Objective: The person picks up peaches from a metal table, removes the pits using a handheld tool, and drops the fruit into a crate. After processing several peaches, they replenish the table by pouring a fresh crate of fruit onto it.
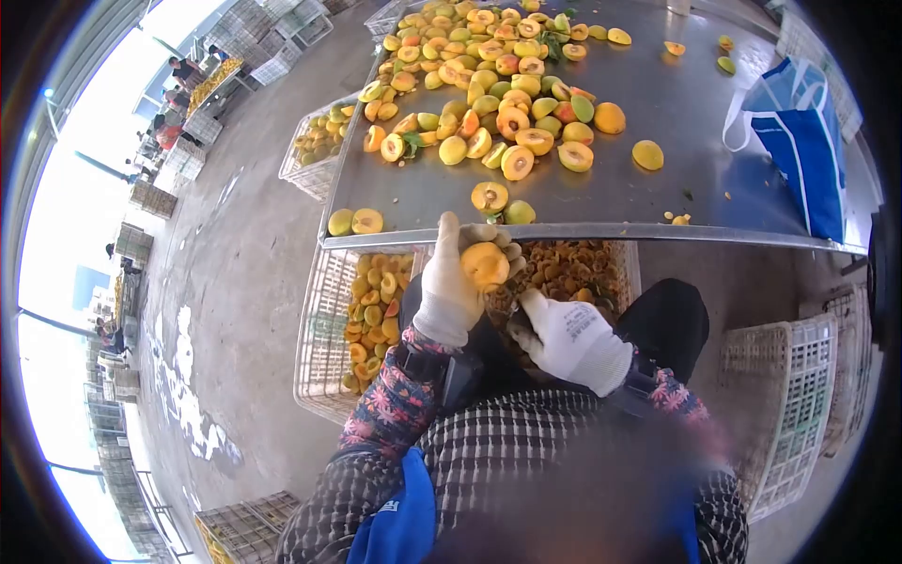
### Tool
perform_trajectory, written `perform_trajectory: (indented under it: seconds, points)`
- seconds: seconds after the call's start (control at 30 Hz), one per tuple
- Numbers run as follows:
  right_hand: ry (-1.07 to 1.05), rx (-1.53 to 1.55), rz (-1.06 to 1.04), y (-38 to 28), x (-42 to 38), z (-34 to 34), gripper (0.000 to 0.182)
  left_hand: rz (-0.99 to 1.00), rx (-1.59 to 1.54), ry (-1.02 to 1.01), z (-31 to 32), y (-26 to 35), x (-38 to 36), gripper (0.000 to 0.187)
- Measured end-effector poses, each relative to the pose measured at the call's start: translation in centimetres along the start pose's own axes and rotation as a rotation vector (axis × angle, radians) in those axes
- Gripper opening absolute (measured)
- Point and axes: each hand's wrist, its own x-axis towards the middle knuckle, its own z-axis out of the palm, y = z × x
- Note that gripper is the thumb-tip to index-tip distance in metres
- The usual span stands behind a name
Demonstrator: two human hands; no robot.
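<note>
In a white glove, my left hand (449, 287) is closed round a yellow peach (486, 265) just in front of the table edge. My right hand (575, 340), also gloved, is below it to the right, its fingers curled together. Whatever it may grip is too small and dark to make out. Close beyond my left hand, a cut peach half (489, 196) shows its inside on the metal table (601, 202). Under my hands, a crate holds brown pits and scraps (573, 268); to its left, another crate (315, 352) contains peach halves (374, 315).
A large heap of halved peaches (489, 85) covers the table's far left. A blue bag (799, 155) leans at the right edge. Plastic crates (785, 404) stand at right; another crate of peaches (319, 141) is left of the table. Several people work far left.
</note>
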Motion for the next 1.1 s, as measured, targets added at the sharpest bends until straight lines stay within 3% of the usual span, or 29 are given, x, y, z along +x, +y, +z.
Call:
perform_trajectory:
  seconds: [0.17,0.33,0.43,0.63,0.67,0.73,0.8,0.87,0.9,0.97,1.07,1.1]
  points:
    - [0.04,0.003,0.003,0.0,0.6,0.1,0.026,-0.06,-0.035,-0.023,0.1,-0.7,0.0,0.051]
    - [-0.141,-0.018,0.038,0.0,-0.1,-0.4,0.032,-0.01,0.067,0.047,0.2,0.0,-0.4,0.051]
    - [-0.014,0.02,0.005,0.3,-0.1,-0.1,0.033,-0.003,0.043,0.022,0.4,-0.2,-0.4,0.051]
    - [-0.068,0.015,0.015,0.5,0.2,0.3,0.032,0.048,0.273,-0.045,0.2,0.7,-1.1,0.052]
    - [-0.081,-0.004,0.016,0.6,-0.1,-0.3,0.031,0.198,0.41,-0.115,-1.1,0.8,-0.9,0.048]
    - [-0.1,-0.034,0.027,1.9,-1.4,-0.5,0.029,0.527,0.787,0.054,-2.2,2.9,-1.2,0.032]
    - [-0.157,-0.059,0.088,3.5,-2.6,-0.7,0.028,0.598,1.264,0.22,-3.7,7.5,-1.3,0.024]
    - [-0.177,-0.094,0.192,5.0,-3.4,-0.9,0.029,0.626,1.824,0.24,-7.8,10.9,-0.7,0.023]
    - [-0.191,-0.106,0.241,5.6,-3.8,-0.8,0.029,0.884,2.214,0.267,-11.4,11.9,0.4,0.029]
    - [-0.174,-0.03,0.289,6.4,-4.0,-0.4,0.031,0.947,2.107,0.224,-10.6,12.5,2.1,0.034]
    - [-0.088,0.121,0.318,7.3,-3.9,0.7,0.031,0.521,1.661,0.018,-5.3,10.0,6.2,0.037]
    - [-0.068,0.131,0.331,7.7,-3.8,1.0,0.031,0.453,1.716,-0.048,-2.1,8.7,7.0,0.04]
